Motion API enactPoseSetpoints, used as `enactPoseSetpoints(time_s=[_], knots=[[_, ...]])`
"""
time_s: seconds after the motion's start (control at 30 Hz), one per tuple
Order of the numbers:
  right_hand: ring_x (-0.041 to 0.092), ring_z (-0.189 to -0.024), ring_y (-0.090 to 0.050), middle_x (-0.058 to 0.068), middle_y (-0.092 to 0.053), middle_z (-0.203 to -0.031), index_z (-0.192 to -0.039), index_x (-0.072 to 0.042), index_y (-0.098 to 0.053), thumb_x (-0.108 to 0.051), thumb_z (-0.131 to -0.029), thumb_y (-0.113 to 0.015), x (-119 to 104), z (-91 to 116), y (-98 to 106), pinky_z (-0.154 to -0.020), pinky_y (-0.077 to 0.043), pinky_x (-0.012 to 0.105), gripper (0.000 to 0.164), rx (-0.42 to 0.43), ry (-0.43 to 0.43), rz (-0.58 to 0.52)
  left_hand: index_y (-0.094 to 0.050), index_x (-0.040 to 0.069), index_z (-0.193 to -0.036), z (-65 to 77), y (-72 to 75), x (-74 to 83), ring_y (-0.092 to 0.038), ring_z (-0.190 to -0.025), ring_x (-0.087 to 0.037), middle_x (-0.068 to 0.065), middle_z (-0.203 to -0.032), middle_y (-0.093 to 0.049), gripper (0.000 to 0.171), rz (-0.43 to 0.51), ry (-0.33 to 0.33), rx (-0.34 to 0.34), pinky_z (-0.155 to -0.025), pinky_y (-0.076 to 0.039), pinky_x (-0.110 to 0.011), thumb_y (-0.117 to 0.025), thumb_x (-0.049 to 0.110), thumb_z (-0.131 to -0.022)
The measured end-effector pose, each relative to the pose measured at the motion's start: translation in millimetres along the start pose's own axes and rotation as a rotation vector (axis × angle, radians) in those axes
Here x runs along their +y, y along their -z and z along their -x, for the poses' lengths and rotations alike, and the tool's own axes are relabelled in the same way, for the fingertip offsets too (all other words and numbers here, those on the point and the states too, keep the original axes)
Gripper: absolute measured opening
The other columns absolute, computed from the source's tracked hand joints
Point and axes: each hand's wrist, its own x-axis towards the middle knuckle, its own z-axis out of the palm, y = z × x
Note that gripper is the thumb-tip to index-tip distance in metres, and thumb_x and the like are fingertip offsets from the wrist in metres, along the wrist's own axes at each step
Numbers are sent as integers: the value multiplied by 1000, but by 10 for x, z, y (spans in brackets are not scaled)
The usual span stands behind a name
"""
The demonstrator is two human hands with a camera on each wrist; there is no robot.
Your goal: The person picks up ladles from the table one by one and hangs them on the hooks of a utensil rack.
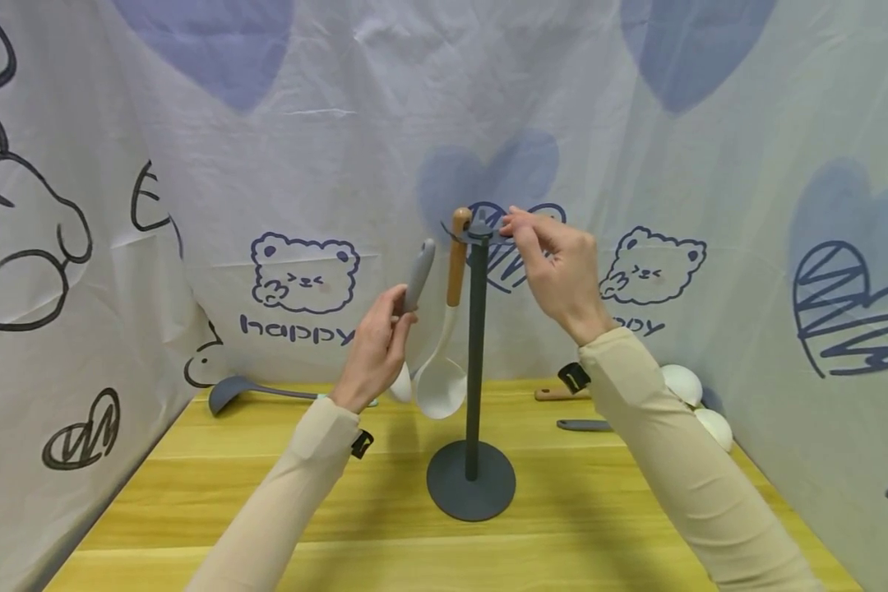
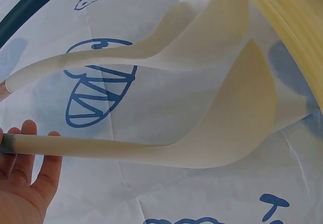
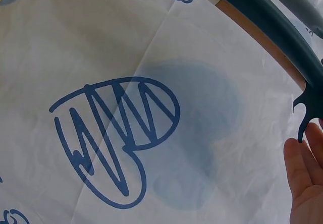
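My left hand (image 1: 373, 349) grips the grey handle of a white ladle (image 2: 237, 118), left of a dark utensil stand (image 1: 477, 353). The ladle's grey handle end points up; its bowl hangs low, mostly behind my hand in the head view. Another white ladle with a wooden handle (image 1: 456, 271) hangs from a hook on the stand's left side, its bowl (image 1: 441, 388) near the post. At the stand's top, my right hand (image 1: 558, 259) pinches a hook on the right side. In the right wrist view, the fingertips (image 3: 295, 158) meet that hook's tip.
A dark grey ladle (image 1: 229, 395) lies at the table's back left. On the right lie utensils with a wooden handle (image 1: 558, 395) and a grey handle (image 1: 583, 425), partly behind my right arm, near two white rounded bowls (image 1: 682, 384). Printed cloth (image 1: 385, 99) encloses the table (image 1: 281, 501).
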Motion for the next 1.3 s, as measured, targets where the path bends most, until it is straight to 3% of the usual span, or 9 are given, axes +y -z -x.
enactPoseSetpoints(time_s=[0.13,0.27,0.33,0.43,0.57,0.7,0.9,1.13,1.3], knots=[[21,-88,-71,9,-69,-122,-100,-6,-75,-28,-101,-47,-8,-5,0,-55,-38,20,36,6,6,16,-48,-4,-130,-22,3,22,-64,-99,-29,-20,-110,-60,30,2,2,-3,-86,-58,-38,-48,-1,-100],[20,-68,-63,8,-68,-125,-100,-7,-75,-29,-101,-47,-6,4,-6,-50,-32,21,36,8,-1,29,-48,-5,-131,-38,2,46,-64,-99,-30,-21,-111,-60,31,10,-7,-5,-87,-58,-39,-47,-2,-100],[20,-70,-63,7,-68,-126,-100,-7,-75,-30,-102,-47,-8,9,-11,-51,-34,22,36,6,-6,32,-48,-5,-131,-44,2,50,-64,-98,-31,-21,-110,-60,31,22,-15,1,-87,-58,-39,-46,-3,-100],[21,-86,-69,7,-67,-127,-100,-7,-75,-31,-102,-47,-16,16,-20,-57,-41,22,37,5,-11,37,-47,-6,-132,-57,0,61,-64,-97,-31,-22,-110,-60,32,36,-29,7,-88,-58,-39,-45,-4,-100],[23,-105,-69,9,-67,-126,-100,-6,-75,-29,-102,-47,-13,19,-28,-72,-54,31,37,10,-8,37,-47,-6,-134,-89,2,79,-65,-96,-30,-22,-110,-60,33,33,-37,12,-88,-57,-38,-44,-4,-100],[22,-112,-66,10,-68,-125,-100,-4,-74,-28,-102,-47,-15,16,-32,-82,-58,39,36,9,-8,20,-47,-6,-134,-129,14,97,-64,-93,-29,-23,-109,-60,34,27,-31,26,-83,-57,-38,-44,-3,-101],[21,-113,-66,11,-68,-124,-100,-4,-74,-28,-102,-47,-22,7,-41,-78,-59,37,36,15,-6,17,-48,-5,-134,-178,36,127,-63,-89,-29,-23,-107,-61,34,16,-30,30,-77,-55,-37,-42,-4,-101],[21,-109,-68,11,-68,-125,-100,-5,-74,-28,-102,-46,-34,9,-41,-69,-54,21,36,16,4,42,-49,-3,-136,-191,43,136,-63,-89,-28,-19,-107,-61,36,1,-35,19,-78,-56,-36,-42,-3,-101],[21,-109,-67,10,-67,-126,-100,-5,-74,-28,-102,-46,-42,18,-36,-69,-56,24,36,12,-1,45,-49,-3,-137,-181,41,141,-63,-90,-28,-19,-106,-61,36,2,-30,14,-78,-56,-36,-43,-4,-101]])
